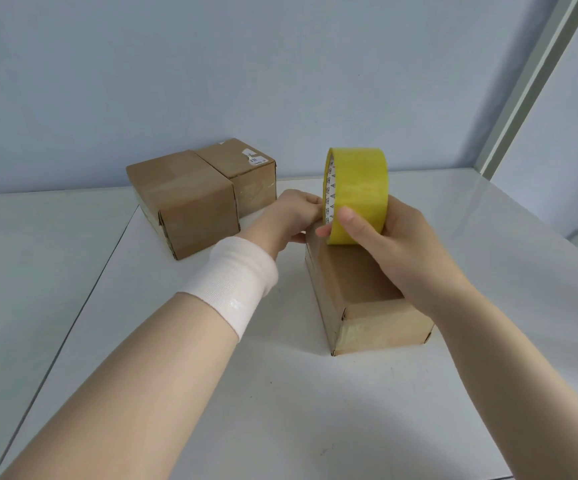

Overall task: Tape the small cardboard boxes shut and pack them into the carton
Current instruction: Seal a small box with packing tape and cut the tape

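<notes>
A long, closed small cardboard box point(367, 306) lies on the white table in front of me. A yellow tape roll point(358, 188) stands on edge on its far end, and my right hand point(381, 237) grips it, thumb on the outer face. My left hand point(291, 216), a white band on its wrist, has its fingers at the roll's left edge and the box's far corner; what they pinch is hidden. Two more closed brown boxes stand side by side at the back left: the nearer box point(183, 202) and a labelled box point(246, 171) behind it. No carton is in view.
The white table point(246, 393) ends at a pale blue wall point(211, 64) behind the boxes. A lower grey surface point(21, 271) runs along the left. A white frame post point(540, 81) rises at the right corner.
</notes>
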Motion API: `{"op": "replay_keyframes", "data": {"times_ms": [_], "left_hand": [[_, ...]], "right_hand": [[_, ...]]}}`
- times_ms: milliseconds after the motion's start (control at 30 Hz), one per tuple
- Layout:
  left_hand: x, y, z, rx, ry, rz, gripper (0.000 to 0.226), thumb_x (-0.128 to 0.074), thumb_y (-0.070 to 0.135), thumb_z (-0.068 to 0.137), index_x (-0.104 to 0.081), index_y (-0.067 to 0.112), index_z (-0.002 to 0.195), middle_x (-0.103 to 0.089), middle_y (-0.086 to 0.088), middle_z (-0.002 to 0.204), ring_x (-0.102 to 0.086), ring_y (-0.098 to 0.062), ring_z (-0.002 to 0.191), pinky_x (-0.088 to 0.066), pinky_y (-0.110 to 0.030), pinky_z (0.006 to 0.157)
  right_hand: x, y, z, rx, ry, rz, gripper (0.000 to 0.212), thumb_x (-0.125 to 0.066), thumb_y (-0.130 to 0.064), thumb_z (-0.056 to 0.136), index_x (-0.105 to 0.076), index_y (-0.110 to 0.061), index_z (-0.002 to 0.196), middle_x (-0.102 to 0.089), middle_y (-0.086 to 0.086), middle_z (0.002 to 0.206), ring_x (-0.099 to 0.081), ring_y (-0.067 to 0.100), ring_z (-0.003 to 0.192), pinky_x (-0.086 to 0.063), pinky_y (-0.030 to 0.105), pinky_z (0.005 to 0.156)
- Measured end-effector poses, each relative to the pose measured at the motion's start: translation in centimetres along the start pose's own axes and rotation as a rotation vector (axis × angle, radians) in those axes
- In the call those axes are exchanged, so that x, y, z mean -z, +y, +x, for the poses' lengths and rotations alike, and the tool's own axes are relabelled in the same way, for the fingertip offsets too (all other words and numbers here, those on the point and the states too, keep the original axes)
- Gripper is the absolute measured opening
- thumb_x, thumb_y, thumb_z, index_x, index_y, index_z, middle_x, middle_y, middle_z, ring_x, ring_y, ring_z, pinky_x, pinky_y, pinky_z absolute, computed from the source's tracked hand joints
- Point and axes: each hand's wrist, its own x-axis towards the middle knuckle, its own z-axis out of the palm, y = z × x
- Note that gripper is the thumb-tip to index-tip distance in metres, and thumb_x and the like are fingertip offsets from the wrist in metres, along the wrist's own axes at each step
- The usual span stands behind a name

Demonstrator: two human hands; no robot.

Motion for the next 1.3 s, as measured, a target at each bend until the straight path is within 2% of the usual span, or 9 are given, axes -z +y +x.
{"op": "replay_keyframes", "data": {"times_ms": [100, 267, 500, 600, 833, 900, 967, 1100, 1300], "left_hand": [[-0.1, 0.1, -0.1, -0.001, 0.024, -0.026, 0.025, -0.054, 0.004, 0.086, -0.058, 0.017, 0.065, -0.057, -0.005, 0.066, -0.055, -0.017, 0.064, -0.054, -0.031, 0.075], [-0.3, -0.2, 0.0, -0.032, 0.047, -0.032, 0.021, -0.056, 0.01, 0.086, -0.059, 0.019, 0.067, -0.063, -0.008, 0.084, -0.059, -0.021, 0.081, -0.054, -0.032, 0.077], [-0.1, -0.6, -0.4, -0.107, 0.014, -0.068, 0.018, -0.073, 0.037, 0.079, -0.069, 0.02, 0.076, -0.065, 0.009, 0.066, -0.06, -0.002, 0.061, -0.052, -0.012, 0.056], [-0.2, -0.5, -0.5, -0.109, 0.008, -0.066, 0.019, -0.072, 0.038, 0.079, -0.07, 0.018, 0.08, -0.066, 0.007, 0.072, -0.06, -0.004, 0.064, -0.05, -0.011, 0.053], [-0.4, -0.4, -0.8, -0.168, -0.005, 0.027, 0.022, -0.066, 0.039, 0.085, -0.068, 0.017, 0.089, -0.066, 0.003, 0.085, -0.062, -0.012, 0.08, -0.051, -0.02, 0.069], [0.0, 0.1, -1.0, -0.253, -0.015, 0.238, 0.038, -0.057, 0.04, 0.09, -0.057, 0.017, 0.12, -0.06, -0.001, 0.117, -0.055, -0.017, 0.113, -0.042, -0.024, 0.089], [0.4, 1.2, -1.5, -0.394, 0.041, 0.427, 0.066, -0.05, 0.041, 0.094, -0.018, 0.022, 0.149, -0.028, -0.002, 0.153, -0.026, -0.018, 0.141, -0.024, -0.028, 0.109], [-1.4, 3.1, -2.2, -0.462, -0.029, 0.644, 0.065, -0.027, 0.046, 0.1, 0.002, 0.019, 0.151, 0.001, -0.005, 0.159, 0.006, -0.017, 0.146, 0.004, -0.04, 0.118], [-2.4, 3.2, -1.1, -0.323, -0.163, 1.008, 0.074, -0.018, 0.058, 0.096, 0.007, 0.016, 0.15, 0.007, -0.007, 0.159, 0.008, -0.019, 0.146, 0.006, -0.044, 0.117]], "right_hand": [[-0.2, -0.6, 0.0, 0.003, 0.098, 0.057, 0.02, -0.059, -0.038, 0.088, -0.066, -0.019, 0.09, -0.073, -0.013, 0.076, -0.066, -0.003, 0.076, -0.049, 0.016, 0.073], [0.1, -3.6, -3.7, 0.006, 0.26, 0.402, 0.031, -0.063, -0.045, 0.077, -0.062, -0.014, 0.073, -0.065, -0.004, 0.053, -0.061, 0.005, 0.05, -0.047, 0.016, 0.05], [0.5, -4.3, -10.1, -0.144, 0.305, 0.323, 0.029, -0.055, -0.05, 0.071, -0.069, -0.025, 0.073, -0.065, 0.001, 0.049, -0.058, 0.006, 0.043, -0.044, 0.012, 0.046], [0.0, -3.3, -12.5, -0.264, 0.288, 0.29, 0.045, -0.067, -0.056, 0.068, -0.066, -0.011, 0.068, -0.065, 0.005, 0.048, -0.058, 0.007, 0.041, -0.043, 0.013, 0.043], [-1.4, -1.2, -13.5, -0.378, 0.254, 0.269, 0.041, -0.054, -0.049, 0.056, -0.063, -0.015, 0.077, -0.065, 0.009, 0.05, -0.057, 0.008, 0.041, -0.045, 0.019, 0.046], [-1.5, -1.2, -13.4, -0.378, 0.253, 0.28, 0.039, -0.055, -0.047, 0.057, -0.063, -0.015, 0.078, -0.065, 0.01, 0.051, -0.057, 0.008, 0.04, -0.044, 0.018, 0.045], [-1.4, -1.1, -13.4, -0.376, 0.256, 0.29, 0.035, -0.056, -0.046, 0.06, -0.063, -0.016, 0.077, -0.065, 0.01, 0.051, -0.058, 0.008, 0.041, -0.044, 0.018, 0.045], [-1.6, -0.7, -12.8, -0.367, 0.26, 0.275, 0.018, -0.06, -0.033, 0.079, -0.062, -0.016, 0.075, -0.065, 0.007, 0.05, -0.06, 0.007, 0.042, -0.044, 0.018, 0.046], [-1.6, -0.4, -12.2, -0.349, 0.259, 0.276, 0.018, -0.059, -0.032, 0.083, -0.062, -0.018, 0.073, -0.065, 0.003, 0.049, -0.062, 0.009, 0.046, -0.046, 0.021, 0.048]]}}
